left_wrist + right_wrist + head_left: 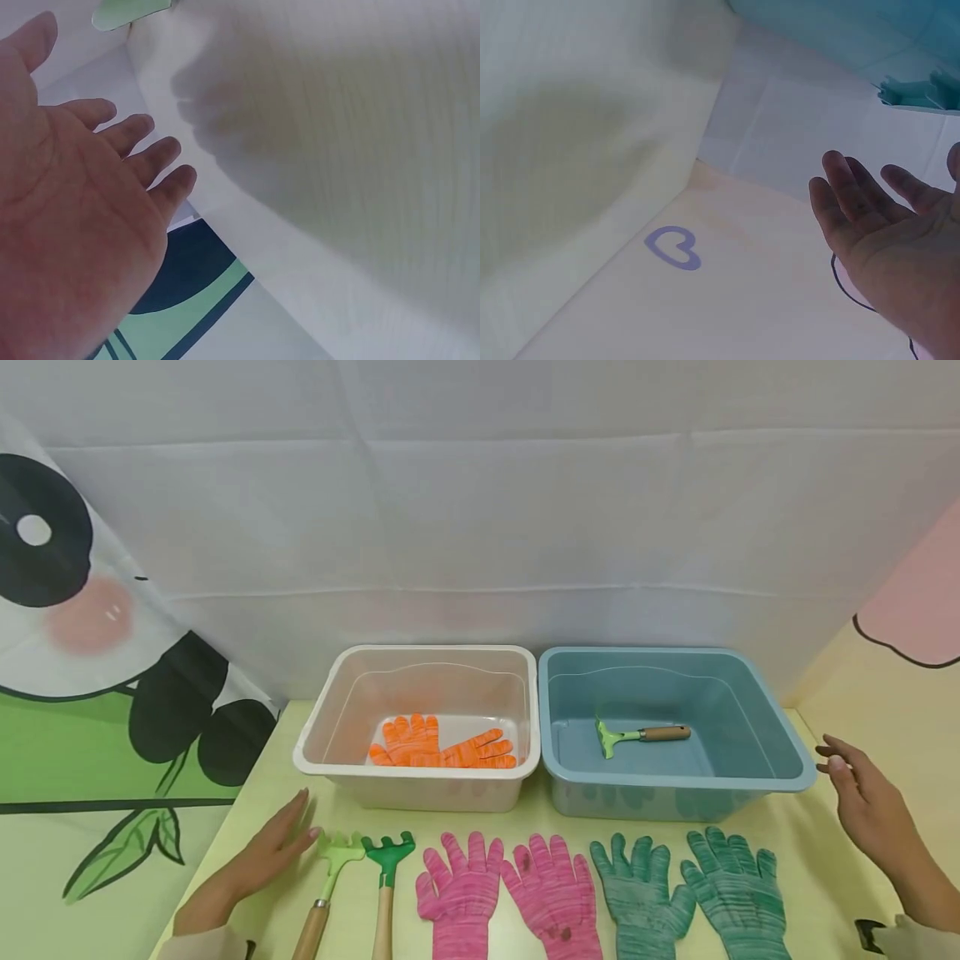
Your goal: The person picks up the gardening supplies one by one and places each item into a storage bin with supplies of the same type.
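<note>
My left hand (262,852) hovers by the table's left side with relaxed fingers, holding nothing. Nearest to it lies a light green hand rake (333,864) with a wooden handle, beside a dark green hand rake (387,860). Over on the right, my right hand (873,806) is held beside the blue tub (787,772), fingers loose, nothing in them. A pair of pink gloves (461,893) and a pair of green gloves (738,893) lie flat along the front. Orange gloves (412,743) are in the white tub (427,789); a small green tool (622,737) with a wooden handle lies in the blue one.
Both tubs stand side by side at the back of the pale yellow table (810,860). A white cloth wall (525,510) rises behind them. Printed panels flank the table, with a purple heart outline (673,248) on the right one.
</note>
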Tool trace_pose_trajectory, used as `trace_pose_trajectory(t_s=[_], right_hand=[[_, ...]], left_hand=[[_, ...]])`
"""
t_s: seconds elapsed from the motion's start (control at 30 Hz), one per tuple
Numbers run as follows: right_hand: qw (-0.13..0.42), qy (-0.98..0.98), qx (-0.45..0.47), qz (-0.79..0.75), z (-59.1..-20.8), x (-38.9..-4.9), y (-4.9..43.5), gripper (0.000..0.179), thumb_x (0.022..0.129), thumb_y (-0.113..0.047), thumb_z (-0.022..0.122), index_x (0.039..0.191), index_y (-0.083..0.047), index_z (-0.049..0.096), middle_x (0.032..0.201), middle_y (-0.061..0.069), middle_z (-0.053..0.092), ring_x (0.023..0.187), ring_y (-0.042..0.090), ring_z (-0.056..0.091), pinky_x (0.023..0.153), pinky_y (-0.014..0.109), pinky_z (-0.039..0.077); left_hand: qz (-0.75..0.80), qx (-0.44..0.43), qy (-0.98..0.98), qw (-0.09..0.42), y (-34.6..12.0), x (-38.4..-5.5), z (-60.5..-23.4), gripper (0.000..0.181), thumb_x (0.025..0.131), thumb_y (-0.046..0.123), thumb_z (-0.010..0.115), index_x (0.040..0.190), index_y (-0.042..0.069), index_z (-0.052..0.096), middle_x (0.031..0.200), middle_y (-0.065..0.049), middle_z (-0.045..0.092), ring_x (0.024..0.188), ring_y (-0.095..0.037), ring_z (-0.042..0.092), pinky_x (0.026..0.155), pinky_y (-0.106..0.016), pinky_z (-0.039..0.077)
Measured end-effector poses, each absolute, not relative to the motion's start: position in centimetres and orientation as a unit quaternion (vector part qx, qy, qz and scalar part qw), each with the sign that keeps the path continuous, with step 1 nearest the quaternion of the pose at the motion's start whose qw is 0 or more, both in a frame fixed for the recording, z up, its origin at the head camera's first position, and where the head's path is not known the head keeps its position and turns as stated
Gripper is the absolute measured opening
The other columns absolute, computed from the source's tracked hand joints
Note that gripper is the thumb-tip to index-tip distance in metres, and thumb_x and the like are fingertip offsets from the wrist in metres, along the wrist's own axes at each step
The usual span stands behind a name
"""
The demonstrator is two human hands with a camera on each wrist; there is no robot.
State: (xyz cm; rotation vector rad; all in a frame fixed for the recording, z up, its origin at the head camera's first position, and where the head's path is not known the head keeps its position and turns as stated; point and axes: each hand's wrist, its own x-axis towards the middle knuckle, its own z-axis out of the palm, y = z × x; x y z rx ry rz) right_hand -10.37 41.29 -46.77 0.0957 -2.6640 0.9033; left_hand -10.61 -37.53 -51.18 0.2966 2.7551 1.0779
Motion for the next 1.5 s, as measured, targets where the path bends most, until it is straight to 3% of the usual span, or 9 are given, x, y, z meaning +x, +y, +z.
trace_pose_trajectory(t_s=[0.03, 0.1, 0.13, 0.23, 0.37, 0.5, 0.83, 1.27, 1.5], right_hand=[[0.163, -0.932, 0.035, 0.321, -46.5, -10.5, 41.3, 0.051, 0.118, -0.017, 0.028, 0.163, 0.005, 0.027, 0.144, 0.044, 0.046, 0.115, -0.032, 0.027, 0.094, 0.003, 0.027], [0.164, -0.927, 0.041, 0.335, -46.1, -10.9, 41.3, 0.051, 0.117, -0.016, 0.028, 0.162, 0.007, 0.028, 0.142, 0.046, 0.047, 0.106, -0.034, 0.026, 0.087, -0.003, 0.024], [0.163, -0.925, 0.043, 0.34, -45.9, -11.1, 41.3, 0.051, 0.117, -0.016, 0.029, 0.162, 0.008, 0.028, 0.141, 0.046, 0.046, 0.104, -0.034, 0.026, 0.086, -0.005, 0.023], [0.155, -0.92, 0.049, 0.355, -45.4, -11.6, 41.5, 0.051, 0.117, -0.016, 0.029, 0.161, 0.01, 0.028, 0.139, 0.048, 0.046, 0.102, -0.033, 0.029, 0.082, -0.005, 0.029], [0.137, -0.921, 0.048, 0.363, -44.7, -12.1, 41.4, 0.053, 0.117, -0.018, 0.03, 0.161, 0.011, 0.027, 0.14, 0.049, 0.045, 0.1, -0.031, 0.032, 0.076, -0.003, 0.034], [0.118, -0.925, 0.028, 0.36, -44.1, -12.4, 41.0, 0.055, 0.117, -0.021, 0.034, 0.162, 0.008, 0.027, 0.143, 0.047, 0.046, 0.097, -0.03, 0.034, 0.07, 0.001, 0.036], [0.101, -0.919, 0.013, 0.38, -43.2, -13.0, 40.3, 0.056, 0.116, -0.026, 0.043, 0.161, 0.006, 0.033, 0.153, 0.038, 0.047, 0.099, -0.027, 0.04, 0.074, 0.0, 0.042], [0.082, -0.925, 0.001, 0.37, -42.2, -13.8, 39.5, 0.058, 0.115, -0.027, 0.046, 0.163, 0.002, 0.033, 0.15, 0.042, 0.044, 0.096, -0.027, 0.037, 0.069, 0.006, 0.041], [0.082, -0.925, 0.006, 0.372, -42.3, -14.1, 39.4, 0.058, 0.114, -0.024, 0.05, 0.161, 0.004, 0.035, 0.148, 0.045, 0.043, 0.095, -0.028, 0.037, 0.066, 0.007, 0.044]], left_hand=[[0.36, 0.1, 0.924, 0.085, -37.5, -10.5, -51.1, 0.079, 0.107, 0.025, 0.06, 0.159, -0.018, 0.02, 0.163, -0.044, 0.018, 0.148, -0.067, 0.017, 0.122, -0.017, 0.005], [0.362, 0.097, 0.922, 0.093, -37.4, -10.3, -50.9, 0.08, 0.106, 0.025, 0.062, 0.16, -0.018, 0.02, 0.164, -0.044, 0.018, 0.149, -0.067, 0.017, 0.111, -0.008, 0.003], [0.361, 0.096, 0.923, 0.097, -37.4, -10.2, -50.9, 0.081, 0.106, 0.025, 0.063, 0.16, -0.018, 0.02, 0.164, -0.044, 0.018, 0.149, -0.067, 0.017, 0.115, -0.012, 0.005], [0.365, 0.089, 0.919, 0.115, -37.3, -10.0, -50.8, 0.085, 0.103, 0.025, 0.067, 0.16, -0.016, 0.02, 0.164, -0.044, 0.018, 0.149, -0.067, 0.015, 0.127, -0.049, 0.014], [0.365, 0.084, 0.917, 0.136, -37.2, -9.7, -50.9, 0.09, 0.1, 0.024, 0.072, 0.161, -0.015, 0.019, 0.164, -0.044, 0.018, 0.149, -0.067, 0.014, 0.113, -0.079, 0.019], [0.357, 0.081, 0.919, 0.145, -37.0, -9.3, -51.0, 0.091, 0.099, 0.025, 0.073, 0.161, -0.014, 0.02, 0.164, -0.043, 0.02, 0.149, -0.066, 0.016, 0.113, -0.079, 0.021], [0.328, 0.073, 0.931, 0.139, -36.8, -8.2, -51.1, 0.09, 0.099, 0.027, 0.075, 0.158, -0.017, 0.024, 0.16, -0.044, 0.028, 0.148, -0.064, 0.024, 0.112, -0.074, 0.029], [0.282, 0.106, 0.948, 0.1, -36.1, -6.8, -50.2, 0.083, 0.094, 0.024, 0.081, 0.152, -0.017, 0.038, 0.152, -0.041, 0.044, 0.14, -0.061, 0.042, 0.107, -0.067, 0.041], [0.292, 0.072, 0.942, 0.151, -35.3, -6.7, -49.7, 0.091, 0.093, 0.028, 0.082, 0.156, -0.015, 0.032, 0.157, -0.042, 0.037, 0.143, -0.063, 0.035, 0.111, -0.073, 0.035]])
